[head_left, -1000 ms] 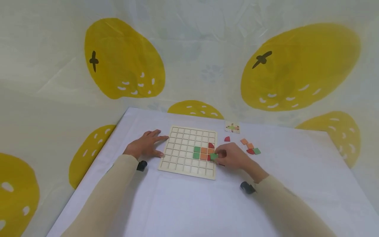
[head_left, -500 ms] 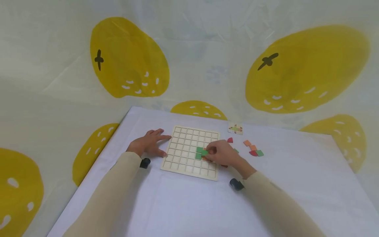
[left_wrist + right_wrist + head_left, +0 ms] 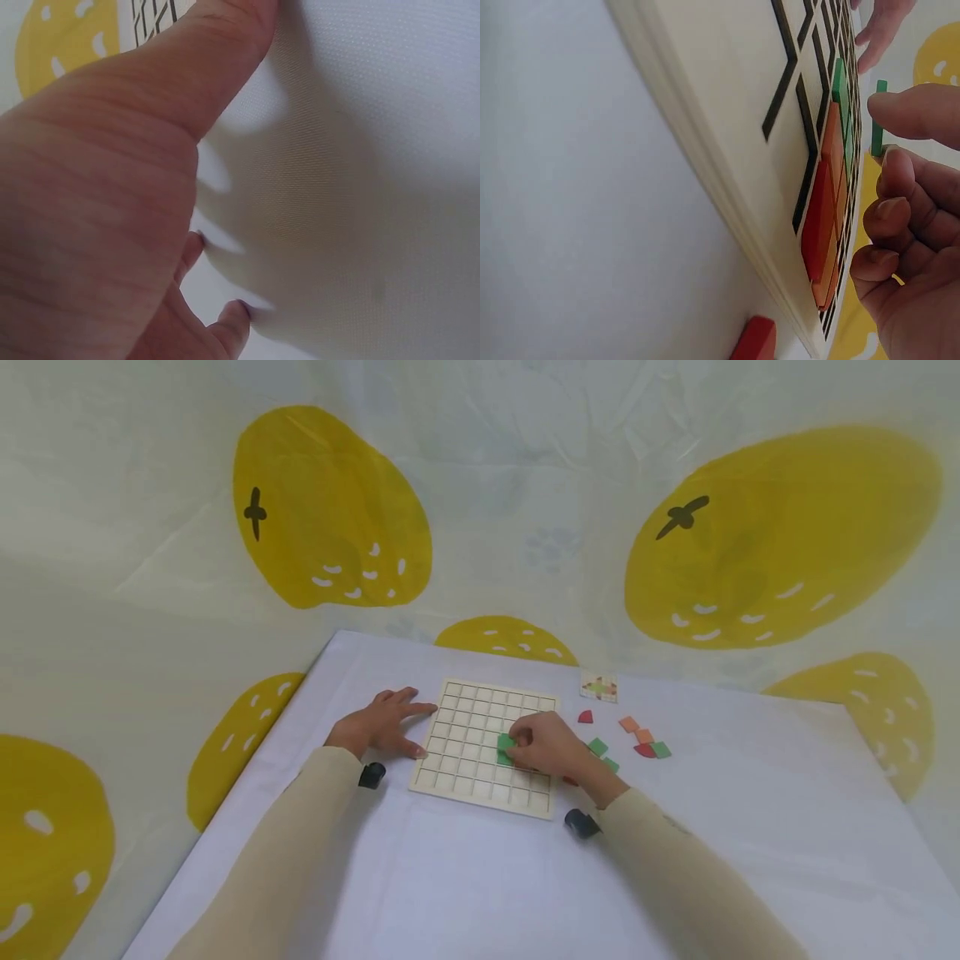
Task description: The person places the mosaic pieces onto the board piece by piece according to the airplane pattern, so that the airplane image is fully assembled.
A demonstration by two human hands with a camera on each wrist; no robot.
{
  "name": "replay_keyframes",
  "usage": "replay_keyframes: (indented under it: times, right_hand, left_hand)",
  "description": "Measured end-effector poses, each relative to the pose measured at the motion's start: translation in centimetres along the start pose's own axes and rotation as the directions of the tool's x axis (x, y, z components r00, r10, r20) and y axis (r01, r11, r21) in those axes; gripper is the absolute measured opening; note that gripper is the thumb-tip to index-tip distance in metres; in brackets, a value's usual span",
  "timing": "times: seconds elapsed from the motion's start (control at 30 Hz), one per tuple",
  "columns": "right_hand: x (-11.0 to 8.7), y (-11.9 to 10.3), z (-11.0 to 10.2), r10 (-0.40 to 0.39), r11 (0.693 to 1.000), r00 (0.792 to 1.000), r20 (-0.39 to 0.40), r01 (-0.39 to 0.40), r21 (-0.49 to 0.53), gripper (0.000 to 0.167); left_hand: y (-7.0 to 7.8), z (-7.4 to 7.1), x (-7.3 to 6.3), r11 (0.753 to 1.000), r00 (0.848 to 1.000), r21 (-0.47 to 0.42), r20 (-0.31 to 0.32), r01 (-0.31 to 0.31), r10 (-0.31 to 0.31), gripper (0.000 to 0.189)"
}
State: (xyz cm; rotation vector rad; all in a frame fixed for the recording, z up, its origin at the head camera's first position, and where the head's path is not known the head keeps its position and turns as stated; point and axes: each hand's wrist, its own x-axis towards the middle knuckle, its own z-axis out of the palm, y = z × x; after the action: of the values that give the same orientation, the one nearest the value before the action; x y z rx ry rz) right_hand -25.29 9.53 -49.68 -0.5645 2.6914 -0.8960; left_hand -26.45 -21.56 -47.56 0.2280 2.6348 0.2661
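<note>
My right hand [image 3: 547,747] is over the right part of the gridded wooden board [image 3: 450,768], pinching a green square tile [image 3: 877,139] between thumb and fingertips. In the right wrist view that tile stands on edge, apart from the board. Green [image 3: 841,90], orange [image 3: 830,135] and red [image 3: 817,217] tiles lie together on the grid below it; in the head view my hand hides most of them. My left hand [image 3: 380,724] has its fingers spread, index finger and thumb at the board's left edge.
Right of the board lie a red quarter-circle [image 3: 586,717], orange tiles [image 3: 628,724], another red piece [image 3: 643,750] and green tiles [image 3: 597,747]. A small pattern card [image 3: 599,687] is at the table's back edge, before a fruit-printed cloth [image 3: 502,485].
My right hand has moved left with the green tile, from the board's right edge to over the placed tiles. Green tiles on the table have come into view behind it. The left hand stays put.
</note>
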Motion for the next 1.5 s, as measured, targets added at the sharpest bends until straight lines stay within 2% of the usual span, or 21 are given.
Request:
replay_keyframes:
  times: [0.13, 0.4, 0.9, 1.5]
  right_hand:
    - [0.2, -0.3, 0.3, 0.01, 1.0, 1.0, -0.001, -0.01, 0.016, 0.019]
    - [0.7, -0.2, 1.0, -0.062, 0.998, 0.998, -0.022, 0.062, 0.003, 0.015]
    - [1.4, -1.0, 1.2, -0.011, 1.0, 1.0, -0.011, 0.011, -0.004, 0.021]
    - [2.1, -0.8, 1.9, -0.026, 1.0, 0.999, -0.045, 0.027, 0.013, 0.019]
  left_hand:
    - [-0.1, 0.2, 0.1, 1.0, 1.0, -0.007, -0.003, -0.003, 0.003, 0.089]
    - [-0.5, 0.4, 0.4, 1.0, 1.0, 0.013, -0.011, -0.022, 0.022, 0.09]
    - [-0.4, 0.5, 0.6, 1.0, 1.0, 0.012, -0.014, -0.015, 0.015, 0.09]
    - [-0.3, 0.3, 0.3, 1.0, 1.0, 0.005, -0.021, -0.022, 0.022, 0.09]
